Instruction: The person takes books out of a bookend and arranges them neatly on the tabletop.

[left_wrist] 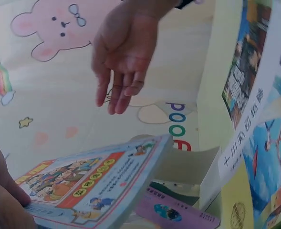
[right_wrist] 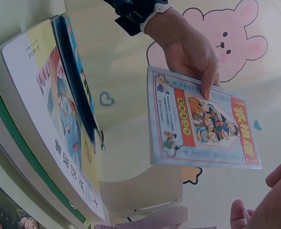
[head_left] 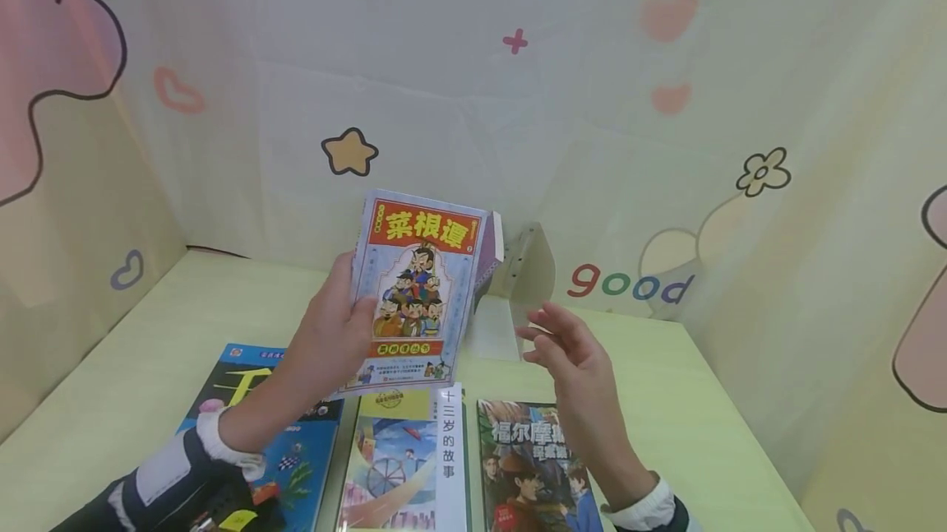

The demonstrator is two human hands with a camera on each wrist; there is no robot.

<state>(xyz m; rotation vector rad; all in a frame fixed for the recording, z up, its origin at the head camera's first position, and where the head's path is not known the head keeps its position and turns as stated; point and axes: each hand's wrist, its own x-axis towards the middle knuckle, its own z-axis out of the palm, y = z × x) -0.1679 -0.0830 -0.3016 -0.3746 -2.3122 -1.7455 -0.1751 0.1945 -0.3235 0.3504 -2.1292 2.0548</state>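
My left hand point(head_left: 325, 330) grips a light blue book point(head_left: 414, 293) by its left edge, thumb on the front cover. The cover has a red title band with yellow characters and a group of cartoon figures. It is held up, tilted, above the table, and the right wrist view shows the thumb lying across the cover point(right_wrist: 178, 114). To its right, my right hand point(head_left: 584, 376) hovers with loosely bent fingers and nothing in them. Behind the held book, a purple book point(head_left: 488, 248) stands at a white bookend point(head_left: 536, 269), partly hidden.
Along the table's near side lie a blue book point(head_left: 299, 466), a stack topped by a book with a Ferris wheel cover point(head_left: 388, 466), and a dark comic-style book point(head_left: 518, 474). A patterned curtain point(head_left: 444, 88) rises behind the pale table point(head_left: 666, 400).
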